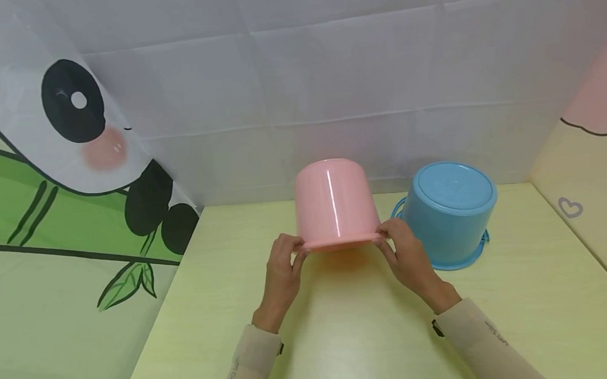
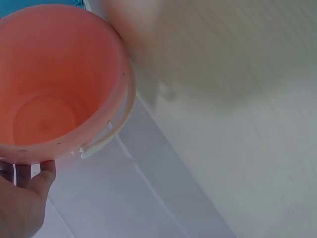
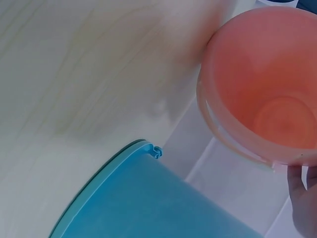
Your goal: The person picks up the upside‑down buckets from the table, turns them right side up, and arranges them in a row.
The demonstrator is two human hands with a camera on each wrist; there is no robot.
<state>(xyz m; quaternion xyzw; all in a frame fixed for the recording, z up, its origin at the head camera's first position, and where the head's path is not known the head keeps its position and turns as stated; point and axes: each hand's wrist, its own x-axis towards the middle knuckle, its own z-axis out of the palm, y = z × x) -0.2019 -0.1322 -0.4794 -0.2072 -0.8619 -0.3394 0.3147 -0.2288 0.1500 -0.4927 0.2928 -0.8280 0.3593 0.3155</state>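
A pink plastic bucket (image 1: 335, 202) is tipped mouth-down, its near rim lifted off the table. My left hand (image 1: 280, 273) pinches the rim on the left side, and my right hand (image 1: 407, 258) pinches it on the right. Both wrist views look into the bucket's hollow inside; its handle (image 2: 111, 131) hangs along the far rim. Just right of my right hand, a blue bucket (image 1: 451, 213) stands upside down on the table, base up, with part of its handle showing at the left.
The pale wooden table (image 1: 342, 336) meets a white sheet wall (image 1: 328, 79) at the back. A printed cartoon panel (image 1: 52, 214) borders the left, and a cream panel with a small heart (image 1: 587, 197) stands along the right.
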